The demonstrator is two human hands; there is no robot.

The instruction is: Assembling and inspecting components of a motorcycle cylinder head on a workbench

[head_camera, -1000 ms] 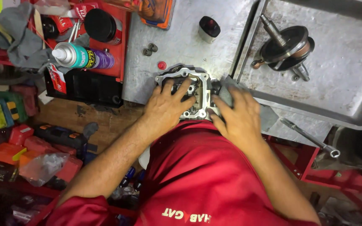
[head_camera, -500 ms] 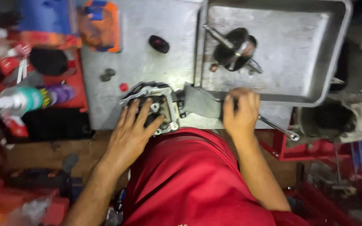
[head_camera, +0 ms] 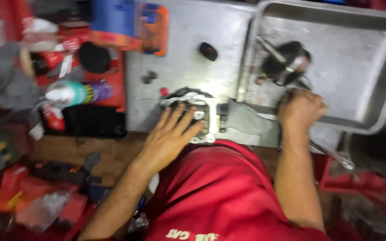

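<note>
Steel bench (head_camera: pixel 179 40) | left hand (head_camera: pixel 170 136) flat on engine part (head_camera: pixel 197 111) | right hand (head_camera: pixel 300 109) fisted inside tray (head_camera: pixel 380 125)

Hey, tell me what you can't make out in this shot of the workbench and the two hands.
- Right hand, head view: a closed fist over the metal tray rim; whether it grips anything is hidden by the fingers and blur.
- Engine part, head view: its near side is covered by the left hand.
- Dark part in the tray: motion blur smears its shape.
- Spray can: label blurred.
- Wrench: its upper end is hidden behind the right forearm.
</note>
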